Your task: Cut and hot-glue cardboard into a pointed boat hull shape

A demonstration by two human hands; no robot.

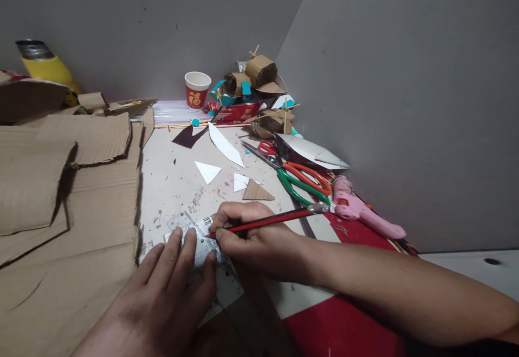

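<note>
My right hand (259, 249) grips a red and black pencil (267, 220), its tip down at a clear plastic ruler or set square (200, 246). With fingers stretched out, my left hand (174, 281) lies on that clear plastic piece. Partly showing beneath it is a printed sheet with a barcode (206, 224); the hands hide the rest. Just beyond my right hand lie a cardboard triangle (258, 190) and a white paper piece (240, 182). Another white triangle (207, 172) and a pointed white strip (225, 145) are farther back.
Corrugated cardboard (93, 194) covers the left side. Scissors with green and orange handles (298, 181) and a pink glue gun (365, 213) lie on the right. At the back stand a red paper cup (198, 91), small cardboard constructions (261, 70) and a yellow bottle (51, 67) by grey walls.
</note>
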